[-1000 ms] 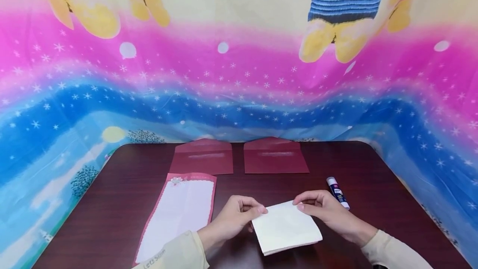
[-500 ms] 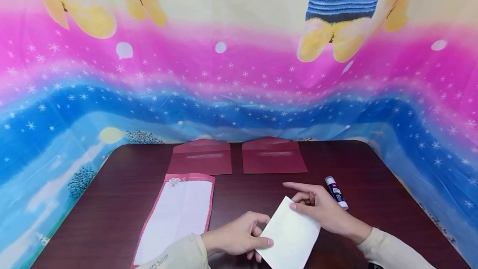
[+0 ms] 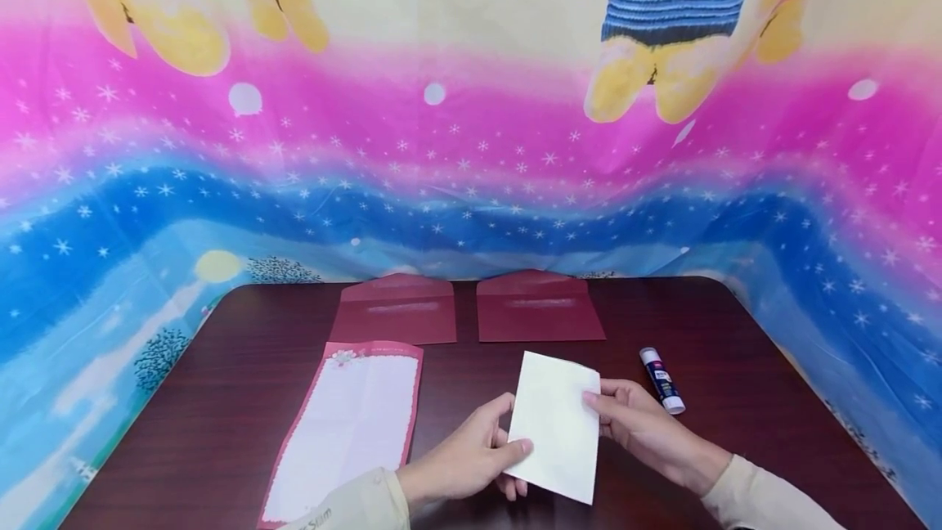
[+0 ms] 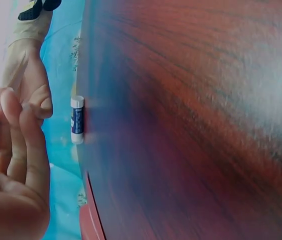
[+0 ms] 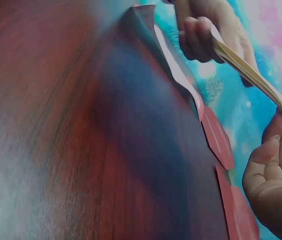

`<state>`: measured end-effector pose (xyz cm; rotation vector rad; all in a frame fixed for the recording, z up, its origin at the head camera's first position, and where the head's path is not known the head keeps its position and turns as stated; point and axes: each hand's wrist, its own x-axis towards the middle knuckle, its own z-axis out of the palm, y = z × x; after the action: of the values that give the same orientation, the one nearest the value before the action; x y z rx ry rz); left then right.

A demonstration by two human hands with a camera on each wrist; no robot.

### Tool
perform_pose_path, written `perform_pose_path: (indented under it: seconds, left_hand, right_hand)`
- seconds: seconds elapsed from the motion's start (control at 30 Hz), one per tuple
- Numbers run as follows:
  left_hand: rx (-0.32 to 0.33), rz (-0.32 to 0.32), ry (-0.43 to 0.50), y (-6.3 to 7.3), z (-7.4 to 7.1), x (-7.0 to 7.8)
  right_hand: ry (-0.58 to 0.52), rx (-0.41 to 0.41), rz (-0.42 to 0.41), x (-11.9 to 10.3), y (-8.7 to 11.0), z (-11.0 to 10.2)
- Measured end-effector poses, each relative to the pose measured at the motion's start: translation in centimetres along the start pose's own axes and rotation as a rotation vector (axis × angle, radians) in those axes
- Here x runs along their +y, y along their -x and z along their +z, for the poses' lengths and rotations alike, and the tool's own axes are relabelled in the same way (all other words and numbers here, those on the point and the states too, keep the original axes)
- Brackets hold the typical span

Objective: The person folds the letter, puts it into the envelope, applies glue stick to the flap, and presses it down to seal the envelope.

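Both hands hold a folded cream sheet of paper (image 3: pixel 555 432) above the table, its long side standing nearly upright in the head view. My left hand (image 3: pixel 467 455) pinches its lower left edge, thumb on top and fingers beneath. At the upper right edge, my right hand (image 3: pixel 651 428) grips it between thumb and fingers. Seen edge-on in the right wrist view, the folded paper (image 5: pixel 256 77) shows several layers. The left wrist view has the left hand (image 4: pixel 18 185) in front, with the right hand (image 4: pixel 31 90) beyond it.
A white letter sheet with a red floral border (image 3: pixel 353 432) lies left of the hands. Two dark red envelopes, one left (image 3: pixel 397 321) and one right (image 3: pixel 540 317), lie flaps up at the table's back edge. A glue stick (image 3: pixel 662 380) lies beyond the right hand.
The folded paper has turned from lying broadside to long side upright, moving away from the body lately. The right hand has shifted from its top edge to its right edge; the left hand keeps hold.
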<state>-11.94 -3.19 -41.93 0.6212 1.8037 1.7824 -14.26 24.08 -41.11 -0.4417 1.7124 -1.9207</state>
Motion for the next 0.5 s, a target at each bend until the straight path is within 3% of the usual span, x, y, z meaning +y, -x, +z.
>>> perform_pose_path:
  seconds: [0.17,0.3,0.5]
  left_hand:
    - [0.038,-0.015,-0.001,0.0,0.3,-0.2]
    - [0.022,-0.008,-0.010,-0.1,0.4,-0.5]
    - [0.055,-0.016,-0.008,-0.3,0.3,-0.8]
  right_hand:
    - [0.233,0.141,-0.050,0.2,-0.1,0.9]
    - [0.324,0.247,-0.043,0.2,-0.1,1.5]
    - [0.367,0.244,-0.082,0.7,-0.2,1.9]
